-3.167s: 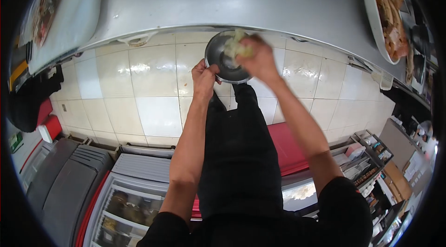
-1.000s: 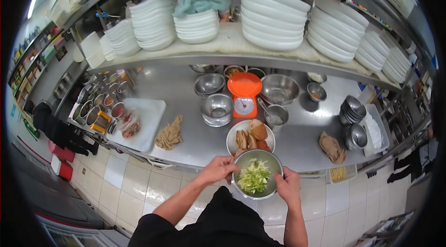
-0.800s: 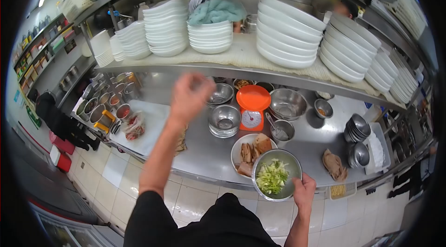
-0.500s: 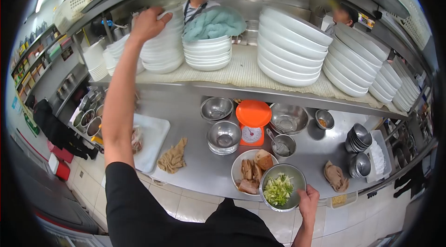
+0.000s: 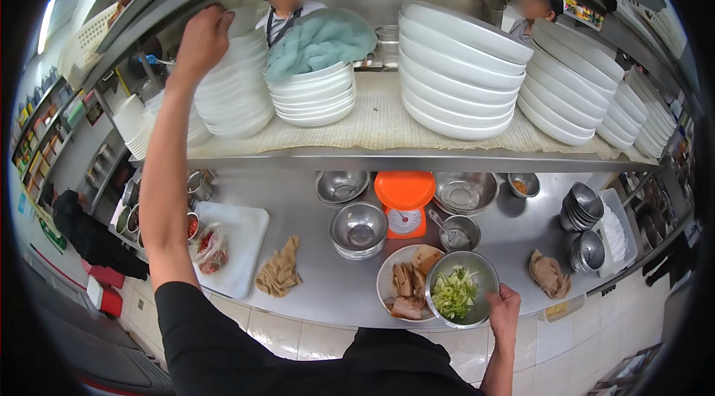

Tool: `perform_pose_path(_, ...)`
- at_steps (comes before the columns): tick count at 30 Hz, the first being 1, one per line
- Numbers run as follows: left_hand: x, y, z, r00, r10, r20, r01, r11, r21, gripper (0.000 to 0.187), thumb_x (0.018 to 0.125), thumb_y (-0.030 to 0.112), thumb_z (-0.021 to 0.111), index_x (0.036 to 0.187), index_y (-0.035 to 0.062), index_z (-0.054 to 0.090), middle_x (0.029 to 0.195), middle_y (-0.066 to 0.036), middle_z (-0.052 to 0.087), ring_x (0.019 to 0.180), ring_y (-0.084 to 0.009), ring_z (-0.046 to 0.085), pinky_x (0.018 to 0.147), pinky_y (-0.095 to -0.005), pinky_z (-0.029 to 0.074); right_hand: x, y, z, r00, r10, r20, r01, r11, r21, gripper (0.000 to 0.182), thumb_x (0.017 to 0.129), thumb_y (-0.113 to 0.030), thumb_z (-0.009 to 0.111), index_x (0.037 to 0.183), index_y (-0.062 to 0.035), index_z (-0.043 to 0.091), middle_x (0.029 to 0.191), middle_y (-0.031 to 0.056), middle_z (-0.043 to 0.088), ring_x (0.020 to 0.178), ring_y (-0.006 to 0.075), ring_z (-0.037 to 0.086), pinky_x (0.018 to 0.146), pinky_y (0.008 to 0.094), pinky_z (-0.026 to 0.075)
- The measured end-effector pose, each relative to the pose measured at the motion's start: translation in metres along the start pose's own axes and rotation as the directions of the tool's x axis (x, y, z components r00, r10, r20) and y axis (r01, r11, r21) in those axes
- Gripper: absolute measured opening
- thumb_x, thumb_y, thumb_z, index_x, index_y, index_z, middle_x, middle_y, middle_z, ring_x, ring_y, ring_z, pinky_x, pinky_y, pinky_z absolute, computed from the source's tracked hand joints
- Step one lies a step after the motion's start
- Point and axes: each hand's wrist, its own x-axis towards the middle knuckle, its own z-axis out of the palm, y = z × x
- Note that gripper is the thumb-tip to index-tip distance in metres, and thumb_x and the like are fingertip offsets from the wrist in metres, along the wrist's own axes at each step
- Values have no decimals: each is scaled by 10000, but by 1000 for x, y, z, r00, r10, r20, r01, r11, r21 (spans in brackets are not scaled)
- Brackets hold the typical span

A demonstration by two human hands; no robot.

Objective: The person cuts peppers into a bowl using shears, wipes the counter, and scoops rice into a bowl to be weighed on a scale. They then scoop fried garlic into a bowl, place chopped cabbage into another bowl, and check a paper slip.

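My right hand (image 5: 506,310) grips the rim of a steel bowl (image 5: 485,271) of chopped pale green vegetable (image 5: 455,293). The bowl is tilted and overlaps a white plate (image 5: 384,280) holding browned meat pieces (image 5: 407,292). Up at the shelf, my left hand (image 5: 204,40) has its fingers curled beside the top of a tall stack of white dishes (image 5: 234,90). Blur at the fingertips hides whether a dish is in its grasp. To the right of that stack, a green cloth (image 5: 322,44) lies on shorter stacked white bowls (image 5: 313,98).
Large white bowls (image 5: 458,75) stand stacked along the shelf. Below are an orange scale (image 5: 404,191), steel bowls (image 5: 358,228), a steel pot with a spoon (image 5: 459,233), a brown cloth (image 5: 279,267), and a white cutting board (image 5: 242,236) with a bag (image 5: 211,248). Two people are behind the shelf.
My left hand has shifted left and its fingers have curled in more. The camera view has turned slightly. My right hand keeps hold of the vegetable bowl over the plate's edge.
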Motion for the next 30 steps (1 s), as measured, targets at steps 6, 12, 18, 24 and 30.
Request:
perform_pose_path(6,-16,21,-43,969,237,-71,-224,962,155,89,885,65,544,900,-18,516,845,-204,537,791,-393,540,672,-445,431,12,6,-7,997,2,-71,-3,1000,-13,146,739,-87,542,739,52,588,585,32,519,592,93,438,539,295,377)
perform_pose_path(12,-81,56,-118,1000,-4,3,4,994,111,181,937,34,513,1076,-62,580,1053,-158,632,937,-253,602,842,-330,461,25,-2,-28,980,44,-193,-71,988,-137,189,732,-125,550,678,55,540,533,52,459,573,98,419,509,310,357)
perform_pose_path(18,-112,165,-131,971,109,215,80,698,-712,314,908,235,509,861,-73,548,828,-199,553,787,-241,512,736,-353,398,64,12,-62,954,142,-263,-150,989,-13,215,729,-132,563,628,53,522,506,45,443,530,97,406,475,313,331)
perform_pose_path(24,-142,326,-26,708,454,542,502,217,-837,146,737,54,721,744,-17,594,719,-120,587,607,-282,558,547,-371,451,114,7,-101,963,62,-263,-110,979,-174,220,729,-172,572,671,40,567,526,114,495,512,171,476,495,354,371)
perform_pose_path(30,-215,523,92,727,481,490,329,382,-864,117,800,123,646,796,29,576,762,-94,573,714,-275,581,645,-381,448,186,62,-110,995,-25,-97,-17,915,-404,267,733,-237,549,807,8,622,717,245,603,691,388,591,657,448,462)
